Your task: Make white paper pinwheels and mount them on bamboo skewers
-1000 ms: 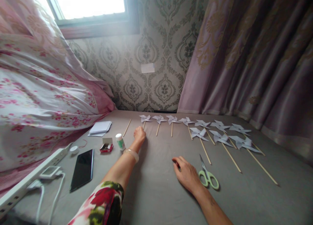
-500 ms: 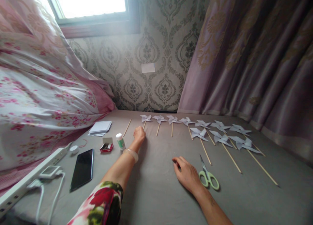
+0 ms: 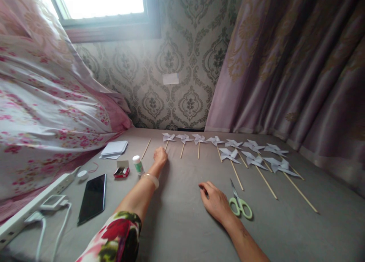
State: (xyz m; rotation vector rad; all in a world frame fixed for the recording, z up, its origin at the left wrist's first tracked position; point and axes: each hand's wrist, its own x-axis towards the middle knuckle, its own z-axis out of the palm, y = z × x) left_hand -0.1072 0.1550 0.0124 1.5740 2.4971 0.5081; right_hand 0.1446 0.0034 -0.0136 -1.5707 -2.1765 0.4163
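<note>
My left hand (image 3: 160, 156) reaches to the back of the grey cloth, its fingers closed around the lower stick of a white paper pinwheel (image 3: 169, 137). The pinwheel lies flat, leftmost in a row of several. My right hand (image 3: 214, 202) rests on the cloth nearer to me, fingers loosely curled, with a gap between thumb and index finger and nothing visible in it. Right beside it lie scissors (image 3: 241, 207) with light green handles, blades pointing away. A bare wooden stick (image 3: 146, 148) lies left of my left hand.
More pinwheels (image 3: 255, 160) spread along the right. To the left are a glue stick (image 3: 138, 165), a small red box (image 3: 121, 170), a paper stack (image 3: 114, 149), a phone (image 3: 91, 199), a round white cap (image 3: 82, 175) and a power strip (image 3: 37, 205) with cables.
The whole view has shifted slightly. Both hands stay in about the same place on the cloth, the left still on the pinwheel's stick.
</note>
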